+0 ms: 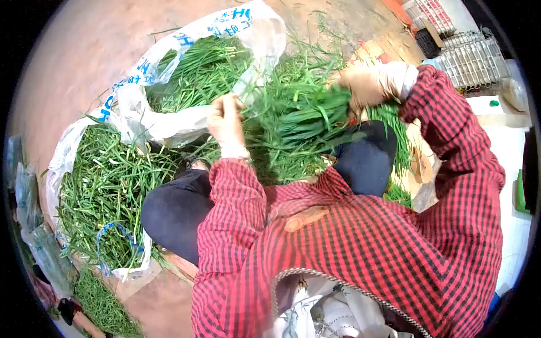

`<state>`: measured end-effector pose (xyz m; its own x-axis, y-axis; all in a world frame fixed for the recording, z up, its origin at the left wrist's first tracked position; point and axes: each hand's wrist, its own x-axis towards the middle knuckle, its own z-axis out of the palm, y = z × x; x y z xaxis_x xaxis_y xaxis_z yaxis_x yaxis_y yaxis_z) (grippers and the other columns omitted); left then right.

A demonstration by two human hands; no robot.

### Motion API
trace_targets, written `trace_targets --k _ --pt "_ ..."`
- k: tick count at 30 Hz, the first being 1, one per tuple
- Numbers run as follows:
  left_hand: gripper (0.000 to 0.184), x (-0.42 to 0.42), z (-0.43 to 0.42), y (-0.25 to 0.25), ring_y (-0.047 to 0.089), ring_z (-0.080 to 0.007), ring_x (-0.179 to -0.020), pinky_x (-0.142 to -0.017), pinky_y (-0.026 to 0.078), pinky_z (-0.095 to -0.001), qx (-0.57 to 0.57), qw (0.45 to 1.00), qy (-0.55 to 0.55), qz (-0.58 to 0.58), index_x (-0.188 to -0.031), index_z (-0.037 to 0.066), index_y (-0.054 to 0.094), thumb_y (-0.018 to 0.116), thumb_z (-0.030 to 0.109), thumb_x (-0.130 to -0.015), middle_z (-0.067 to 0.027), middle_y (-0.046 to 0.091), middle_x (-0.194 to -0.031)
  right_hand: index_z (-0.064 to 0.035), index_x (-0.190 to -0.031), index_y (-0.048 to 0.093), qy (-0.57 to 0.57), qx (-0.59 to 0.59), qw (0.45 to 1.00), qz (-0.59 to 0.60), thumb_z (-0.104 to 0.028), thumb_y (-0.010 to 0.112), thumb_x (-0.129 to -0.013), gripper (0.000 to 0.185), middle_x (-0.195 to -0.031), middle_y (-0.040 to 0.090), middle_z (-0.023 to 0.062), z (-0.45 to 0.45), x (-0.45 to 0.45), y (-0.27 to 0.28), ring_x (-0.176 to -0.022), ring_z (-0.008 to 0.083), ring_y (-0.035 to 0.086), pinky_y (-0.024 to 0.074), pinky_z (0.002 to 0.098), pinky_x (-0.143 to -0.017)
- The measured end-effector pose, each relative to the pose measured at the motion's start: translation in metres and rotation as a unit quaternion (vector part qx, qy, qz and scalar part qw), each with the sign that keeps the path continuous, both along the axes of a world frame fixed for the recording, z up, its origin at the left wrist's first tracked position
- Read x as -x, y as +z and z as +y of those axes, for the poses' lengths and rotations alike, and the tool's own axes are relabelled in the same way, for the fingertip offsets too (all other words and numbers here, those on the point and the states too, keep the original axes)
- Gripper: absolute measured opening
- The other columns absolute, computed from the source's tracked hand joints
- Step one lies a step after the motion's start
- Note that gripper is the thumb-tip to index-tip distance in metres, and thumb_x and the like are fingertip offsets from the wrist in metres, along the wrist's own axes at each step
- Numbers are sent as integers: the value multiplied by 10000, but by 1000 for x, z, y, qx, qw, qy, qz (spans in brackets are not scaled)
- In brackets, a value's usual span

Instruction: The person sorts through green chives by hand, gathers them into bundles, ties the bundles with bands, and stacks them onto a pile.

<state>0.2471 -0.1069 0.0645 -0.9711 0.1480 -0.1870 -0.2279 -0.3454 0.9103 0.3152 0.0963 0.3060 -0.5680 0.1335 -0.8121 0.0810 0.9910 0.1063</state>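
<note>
My right hand [367,85] is closed around the end of a bunch of garlic chives [315,115], whose long green leaves spread left above my lap. Some motion blur softens that hand and the leaves. My left hand [226,123] is raised with its fingers pinched together, beside the rim of a white plastic bag; what they hold, if anything, I cannot make out. That bag [174,121], printed with blue letters, lies open with green leaves [205,67] inside. More loose leaves lie beneath the bunch, between my knees.
A second open plastic bag [56,163], heaped with cut greens [112,191], stands at my left knee. Leaf scraps [104,304] cover the floor at lower left. Further chives [391,127] lie beyond my right knee. A white rack [473,59] sits at upper right.
</note>
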Motion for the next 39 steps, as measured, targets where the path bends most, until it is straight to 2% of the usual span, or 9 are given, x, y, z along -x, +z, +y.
trace_targets --k 2,6,8,14,19,23,26,30,39 --pt "411 -14 8 26 545 -106 -483 -464 421 -233 -16 983 -162 -90 -811 -3 675 548 357 -964 -56 628 -608 -29 -1209 570 -56 -2 981 185 -110 741 -715 529 -924 680 221 45 24 -21 -907 316 672 514 413 -793" --pt "737 -53 28 30 637 -173 -539 -520 522 -257 -72 848 -483 -208 -867 -46 670 402 635 -950 -126 679 -690 -5 -1102 637 10 42 998 36 -74 664 -734 376 -955 681 233 31 20 3 -888 321 672 517 393 -806" --pt "809 -77 40 24 705 -222 -701 -660 595 -319 -219 779 -514 -285 -1078 -68 627 374 686 -927 -185 709 -874 -8 -1096 646 -3 6 967 256 -100 660 -742 366 -945 682 227 51 28 -1 -859 313 678 522 385 -774" --pt "1051 -100 58 39 525 -406 -1215 -969 475 -564 -470 672 -436 -370 -1444 -4 285 488 786 -781 -274 453 -1381 -24 -1005 583 8 -29 981 189 -134 670 -710 326 -805 652 219 -9 -35 -1 -845 387 661 535 444 -753" --pt "776 -105 54 48 635 -330 -1044 -929 521 -472 -390 786 -341 -337 -1287 74 525 521 713 -846 -160 636 -1163 60 -1307 369 0 30 972 233 -119 623 -756 632 -955 635 219 -64 -126 -57 -738 371 661 548 430 -618" --pt "328 -114 55 18 653 -195 -742 -685 567 -303 -404 722 -383 -411 -1127 -18 596 621 217 -899 -94 669 -852 81 -1335 376 -16 61 949 309 -202 638 -809 652 -951 643 224 -85 -168 -90 -730 364 662 545 396 -594" --pt "261 -112 42 24 648 -193 -687 -645 557 -292 -359 723 -392 -440 -1093 7 612 608 181 -898 -60 659 -802 24 -1295 458 -24 260 846 465 -253 580 -904 494 -875 671 176 -65 -185 -89 -664 348 667 553 410 -608" --pt "252 -106 25 55 634 -179 -744 -670 546 -313 -312 782 -411 -349 -1111 32 600 566 197 -923 -51 651 -819 -46 -1286 485 -510 591 583 224 -356 531 -986 433 -1117 637 81 -20 -176 -94 -933 169 630 522 301 -788" --pt "425 -130 -46 139 622 -144 -771 -710 502 -275 18 900 -417 -124 -1178 -36 619 674 179 -816 -59 678 -900 -93 -1329 511 -505 789 283 206 -618 588 -869 702 -1226 615 67 -49 -90 -100 -1076 179 592 471 340 -942"
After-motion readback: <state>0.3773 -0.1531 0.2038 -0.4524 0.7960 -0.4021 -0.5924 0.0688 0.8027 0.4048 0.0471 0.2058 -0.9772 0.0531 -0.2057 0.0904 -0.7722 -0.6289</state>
